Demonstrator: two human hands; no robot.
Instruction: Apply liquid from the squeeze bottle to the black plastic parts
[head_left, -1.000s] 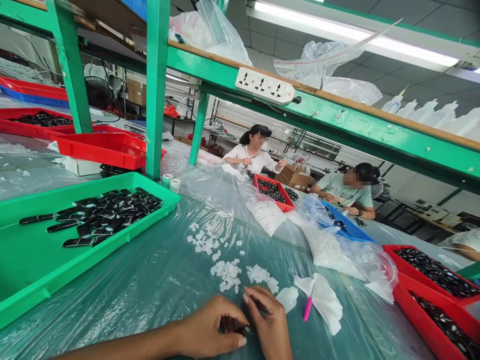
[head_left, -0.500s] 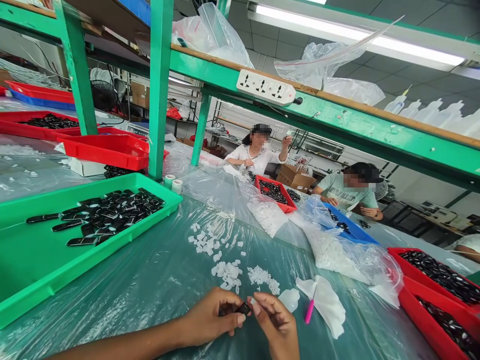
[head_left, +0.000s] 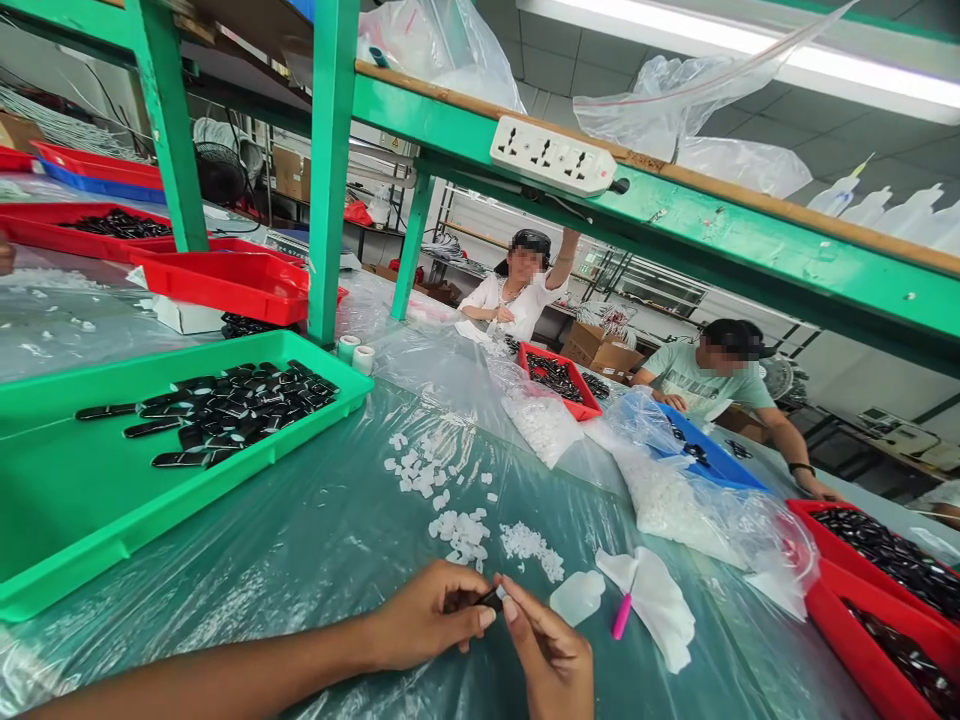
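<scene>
Between thumb and fingers, my left hand [head_left: 427, 615] grips a small black glossy part [head_left: 491, 600], mostly hidden by the hand. My right hand [head_left: 547, 650] pinches a small white piece [head_left: 502, 592] against the end of that part. Just beyond the hands lie piles of small white pieces: flat ones [head_left: 459, 535], tiny ones [head_left: 531, 548] and squarish ones [head_left: 420, 470]. Right of my right hand are a translucent white sheet [head_left: 577, 597], a pink-handled tool [head_left: 622, 616] and a crumpled white cloth [head_left: 664, 610].
A green tray [head_left: 120, 540] with black parts [head_left: 240, 405] stands at left. Red trays [head_left: 847, 620] of black parts are at right. Bags of white pieces [head_left: 667, 500] lie ahead, below a green shelf frame [head_left: 705, 215]. Two people [head_left: 517, 290] [head_left: 705, 365] sit across the table.
My right fingers have brought the white piece up against the black part. The view has shifted slightly. Across the table, one person raised an arm higher; the other reached toward the red tray.
</scene>
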